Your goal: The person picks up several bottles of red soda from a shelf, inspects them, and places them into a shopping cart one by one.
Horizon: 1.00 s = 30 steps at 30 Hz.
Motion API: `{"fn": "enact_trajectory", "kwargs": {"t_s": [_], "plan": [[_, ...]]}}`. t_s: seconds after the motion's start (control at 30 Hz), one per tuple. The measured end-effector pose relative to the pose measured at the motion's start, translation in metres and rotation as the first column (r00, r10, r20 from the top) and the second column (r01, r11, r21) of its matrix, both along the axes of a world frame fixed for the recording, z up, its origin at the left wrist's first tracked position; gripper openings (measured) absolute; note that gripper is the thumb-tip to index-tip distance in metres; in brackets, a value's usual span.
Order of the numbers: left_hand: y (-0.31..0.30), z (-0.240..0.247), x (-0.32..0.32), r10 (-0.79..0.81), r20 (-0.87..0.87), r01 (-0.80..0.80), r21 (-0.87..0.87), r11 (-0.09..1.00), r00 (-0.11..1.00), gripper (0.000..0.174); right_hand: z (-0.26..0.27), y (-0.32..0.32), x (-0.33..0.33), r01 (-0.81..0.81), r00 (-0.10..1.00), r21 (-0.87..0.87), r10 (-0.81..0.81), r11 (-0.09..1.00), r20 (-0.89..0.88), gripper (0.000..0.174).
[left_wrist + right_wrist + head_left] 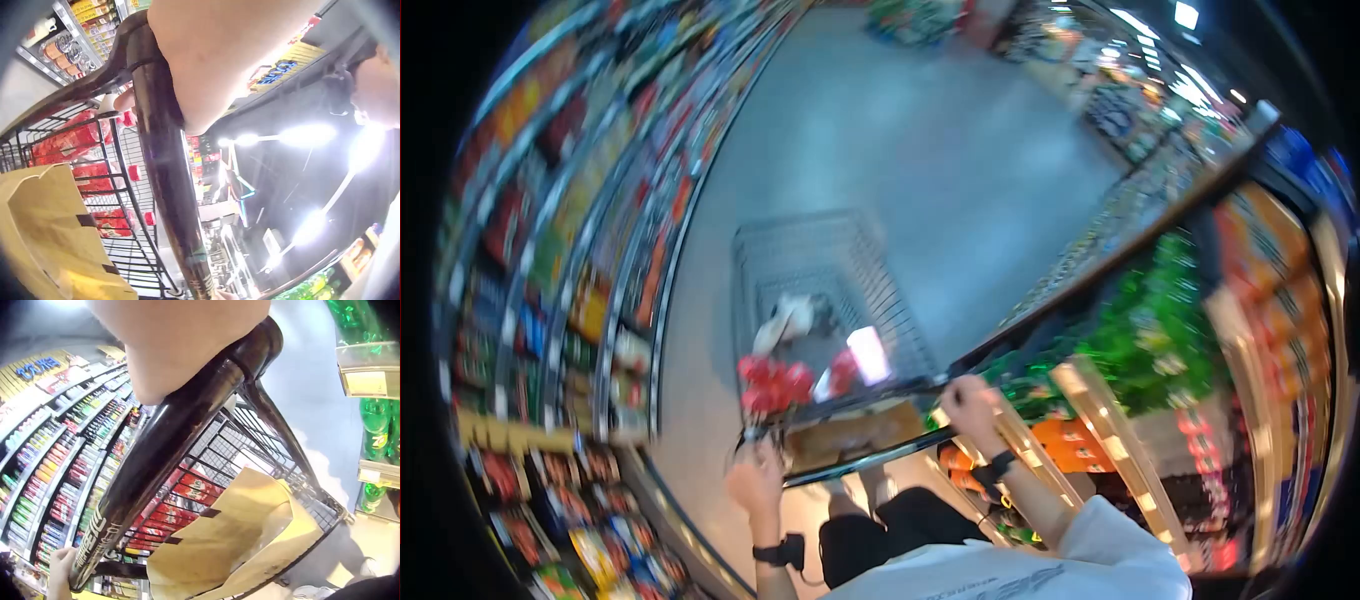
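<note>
Left hand (755, 485) at 7 o'clock, right hand (970, 400) at 5, both curled round the stiff handle (181, 425); the loaded cart (820, 270) likely rolls heavy

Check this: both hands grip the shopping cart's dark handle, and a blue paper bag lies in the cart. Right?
No: the paper bag is brown, not blue, as the right wrist view shows. The left hand and right hand grip the handle.

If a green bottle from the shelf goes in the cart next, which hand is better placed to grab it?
Probably the right hand: it grips the cart handle on the side nearest the green bottles, while the left hand holds the far end.
</note>
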<state>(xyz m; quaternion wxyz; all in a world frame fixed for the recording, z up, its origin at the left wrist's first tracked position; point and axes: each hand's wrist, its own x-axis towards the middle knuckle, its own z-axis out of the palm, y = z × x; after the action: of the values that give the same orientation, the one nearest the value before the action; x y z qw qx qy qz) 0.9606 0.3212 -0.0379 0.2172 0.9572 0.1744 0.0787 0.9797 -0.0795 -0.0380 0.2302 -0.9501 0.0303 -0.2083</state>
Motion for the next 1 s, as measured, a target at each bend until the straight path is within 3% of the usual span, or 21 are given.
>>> {"fn": "enact_trajectory", "kwargs": {"t_s": [0.03, 0.07, 0.1, 0.13, 0.23, 0.27, 0.3, 0.33, 0.4, 0.43, 0.47, 0.5, 0.53, 0.57, 0.63, 0.7, 0.83, 0.9, 0.97, 1.0], "plan": [[-0.003, 0.007, 0.000, 0.033, -0.073, -0.032, 0.022, 0.999, 0.997, 0.023, 0.009, 0.005, -0.002, 0.038, 0.999, 0.079, -0.039, 0.996, 0.020, 0.012], [-0.001, 0.002, -0.002, -0.020, 0.023, 0.017, 0.110, 0.994, 1.000, 0.023, 0.015, 0.008, -0.004, 0.043, 0.997, 0.056, -0.046, 0.997, 0.062, 0.013], [0.004, -0.009, 0.000, -0.075, 0.111, 0.051, 0.205, 0.978, 0.991, 0.024, 0.007, 0.000, -0.004, -0.003, 1.000, 0.057, 0.003, 0.998, -0.005, 0.014], [0.010, -0.020, 0.004, -0.077, 0.118, 0.051, 0.210, 0.976, 0.990, 0.025, 0.005, -0.004, -0.006, -0.071, 0.991, 0.130, 0.056, 0.989, 0.118, 0.013], [0.009, -0.014, -0.002, -0.071, 0.097, 0.045, 0.250, 0.967, 0.993, 0.029, 0.033, -0.013, -0.038, -0.114, 0.992, 0.555, 0.128, 0.824, 0.013, 0.013], [0.003, -0.011, 0.001, -0.066, 0.093, 0.040, 0.258, 0.965, 0.994, 0.030, 0.042, -0.018, -0.057, -0.165, 0.984, 0.605, 0.172, 0.779, 0.046, 0.015], [-0.003, -0.007, 0.004, -0.069, 0.101, 0.043, 0.238, 0.970, 0.992, 0.030, 0.048, -0.023, -0.079, -0.217, 0.973, 0.649, 0.217, 0.729, 0.081, 0.017], [-0.003, -0.008, 0.002, -0.066, 0.099, 0.043, 0.224, 0.974, 0.993, 0.031, 0.041, -0.033, -0.101, -0.270, 0.960, 0.582, 0.258, 0.767, 0.105, 0.016], [0.007, -0.018, 0.002, -0.099, 0.111, 0.062, 0.297, 0.953, 0.989, 0.033, 0.023, -0.052, -0.157, -0.191, 0.962, 0.634, 0.273, 0.750, -0.033, 0.018], [0.012, -0.023, 0.002, -0.121, 0.115, 0.081, 0.303, 0.949, 0.986, 0.035, -0.011, -0.064, -0.182, -0.207, 0.967, 0.585, 0.253, 0.784, 0.002, 0.018], [0.016, -0.027, 0.006, -0.119, 0.096, 0.086, 0.289, 0.953, 0.988, 0.036, -0.022, -0.074, -0.217, -0.080, 0.980, 0.620, 0.176, 0.781, -0.095, 0.018], [0.020, -0.031, 0.010, -0.120, 0.075, 0.095, 0.276, 0.956, 0.990, 0.037, -0.042, -0.074, -0.251, 0.069, 0.996, 0.655, -0.020, 0.753, -0.082, 0.016], [0.026, -0.034, 0.012, -0.132, 0.063, 0.109, 0.282, 0.953, 0.989, 0.038, -0.085, -0.089, -0.284, 0.131, 0.989, 0.669, -0.046, 0.732, -0.143, 0.017], [0.027, -0.035, 0.014, -0.131, 0.059, 0.110, 0.274, 0.955, 0.990, 0.040, -0.094, -0.103, -0.317, 0.125, 0.991, 0.666, -0.062, 0.735, -0.117, 0.020], [0.031, -0.028, 0.015, -0.166, 0.051, 0.144, 0.300, 0.943, 0.985, 0.043, -0.038, -0.100, -0.377, 0.415, 0.910, 0.733, -0.244, 0.540, -0.335, 0.020], [0.030, -0.033, 0.017, -0.178, 0.062, 0.155, 0.275, 0.949, 0.982, 0.044, -0.074, -0.103, -0.418, 0.447, 0.862, 0.819, -0.418, 0.360, -0.287, 0.021], [0.020, -0.011, 0.008, -0.207, -0.033, 0.209, 0.264, 0.942, 0.978, 0.045, -0.086, -0.107, -0.462, 0.412, 0.801, 0.872, -0.562, 0.265, -0.208, 0.020], [0.028, -0.023, 0.016, -0.219, 0.001, 0.212, 0.245, 0.946, 0.976, 0.045, -0.077, -0.124, -0.470, 0.413, 0.801, 0.873, -0.559, 0.258, -0.214, 0.021], [0.034, -0.029, 0.021, -0.378, 0.120, 0.319, 0.346, 0.883, 0.918, 0.039, -0.059, -0.146, -0.468, 0.505, 0.766, 0.781, -0.608, 0.367, -0.210, 0.022], [0.031, -0.031, 0.021, -0.419, 0.241, 0.359, 0.255, 0.898, 0.876, 0.039, -0.066, -0.164, -0.463, 0.480, 0.732, 0.825, -0.654, 0.298, -0.189, 0.023]]}}
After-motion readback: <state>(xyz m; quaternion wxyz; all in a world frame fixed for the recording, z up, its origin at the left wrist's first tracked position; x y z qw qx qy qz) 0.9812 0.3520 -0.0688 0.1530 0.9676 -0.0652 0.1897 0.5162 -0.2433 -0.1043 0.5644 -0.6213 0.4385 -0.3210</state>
